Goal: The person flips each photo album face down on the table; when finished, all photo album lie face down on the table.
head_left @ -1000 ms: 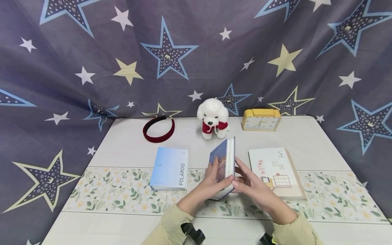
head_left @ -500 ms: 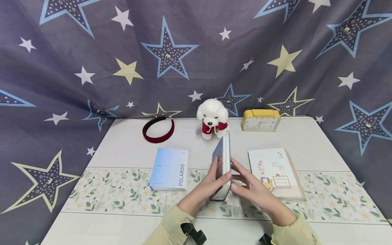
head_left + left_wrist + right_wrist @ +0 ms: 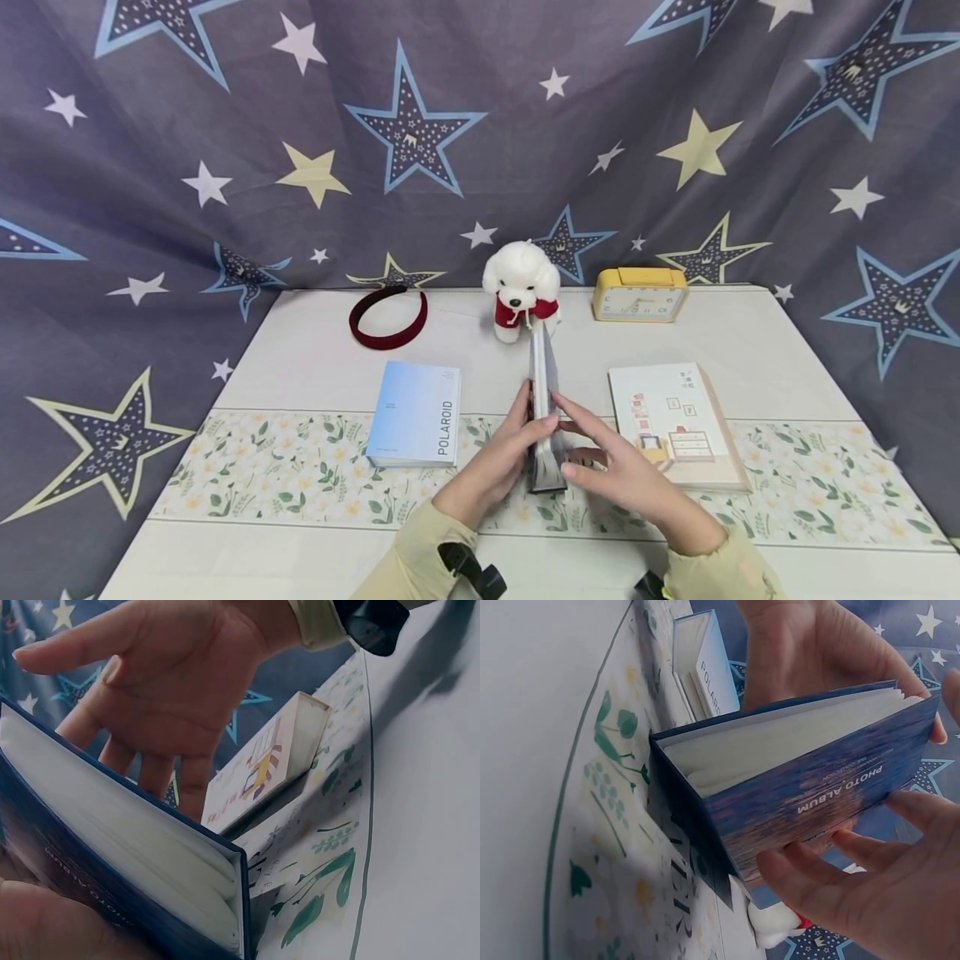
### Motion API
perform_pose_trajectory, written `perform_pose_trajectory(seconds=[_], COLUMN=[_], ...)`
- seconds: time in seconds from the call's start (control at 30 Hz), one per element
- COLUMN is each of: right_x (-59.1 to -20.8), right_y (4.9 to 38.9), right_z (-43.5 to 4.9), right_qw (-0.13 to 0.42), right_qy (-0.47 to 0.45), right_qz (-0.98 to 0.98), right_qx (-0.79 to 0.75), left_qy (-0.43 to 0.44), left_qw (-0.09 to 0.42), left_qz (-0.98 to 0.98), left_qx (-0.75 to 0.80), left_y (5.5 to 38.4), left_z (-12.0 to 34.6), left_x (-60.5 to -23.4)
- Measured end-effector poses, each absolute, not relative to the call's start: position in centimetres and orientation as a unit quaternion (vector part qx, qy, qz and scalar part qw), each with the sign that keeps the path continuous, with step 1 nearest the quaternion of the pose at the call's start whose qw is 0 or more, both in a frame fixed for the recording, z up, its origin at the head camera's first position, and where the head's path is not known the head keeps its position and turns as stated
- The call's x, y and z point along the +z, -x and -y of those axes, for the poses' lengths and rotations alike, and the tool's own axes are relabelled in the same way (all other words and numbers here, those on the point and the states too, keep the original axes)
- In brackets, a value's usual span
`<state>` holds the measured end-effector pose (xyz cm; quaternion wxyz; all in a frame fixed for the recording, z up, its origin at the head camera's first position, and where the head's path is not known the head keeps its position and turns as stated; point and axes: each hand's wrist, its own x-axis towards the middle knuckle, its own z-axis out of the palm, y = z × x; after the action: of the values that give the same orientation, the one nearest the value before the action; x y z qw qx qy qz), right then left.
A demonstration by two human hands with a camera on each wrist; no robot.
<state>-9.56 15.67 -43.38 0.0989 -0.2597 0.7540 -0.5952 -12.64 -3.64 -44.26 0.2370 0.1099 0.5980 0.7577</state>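
Observation:
In the head view a dark blue photo album (image 3: 542, 367) stands nearly upright on its edge, page edges facing up. My left hand (image 3: 498, 458) grips it from the left, its thumb over the page edges. My right hand (image 3: 626, 471) is at the right cover, fingers fairly straight and fingertips against it. The right wrist view shows "PHOTO ALBUM" on the cover (image 3: 825, 787), with fingertips (image 3: 780, 866) touching it. Page edges (image 3: 127, 832) face the left wrist camera. Part of the left hand's fingers is hidden behind the album.
A blue "POLAROID" album (image 3: 415, 412) lies left, and a white illustrated album (image 3: 678, 425) lies right. Behind stand a white plush dog (image 3: 521, 275) in red and a yellow clock (image 3: 640, 296). A dark red headband (image 3: 388, 340) lies back left. A star-patterned curtain (image 3: 480, 75) hangs behind.
The photo album has turned from leaning, with its left cover showing, to nearly upright, now showing some of its right cover. Its top has swung left. Both hands stay on it.

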Motion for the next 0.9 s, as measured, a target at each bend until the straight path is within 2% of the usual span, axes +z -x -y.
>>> perform_pose_trajectory(seconds=[0.27, 0.63, 0.9], right_x=[-44.0, -44.6, -44.9], right_y=[9.7, 10.2, 10.4], right_z=[-15.5, -16.0, -16.3], right_qw=[0.078, 0.070, 0.095], right_qy=[0.280, 0.282, 0.204], right_qz=[-0.766, -0.797, -0.831], right_qx=[-0.574, -0.529, -0.508], left_qy=[-0.120, -0.116, -0.086], left_qw=[0.226, 0.159, 0.144], left_qz=[-0.550, -0.529, -0.520], left_qx=[0.795, 0.826, 0.837], left_y=[12.6, 12.8, 12.7], left_z=[3.8, 4.3, 4.9], left_x=[-44.5, -44.6, -44.8])
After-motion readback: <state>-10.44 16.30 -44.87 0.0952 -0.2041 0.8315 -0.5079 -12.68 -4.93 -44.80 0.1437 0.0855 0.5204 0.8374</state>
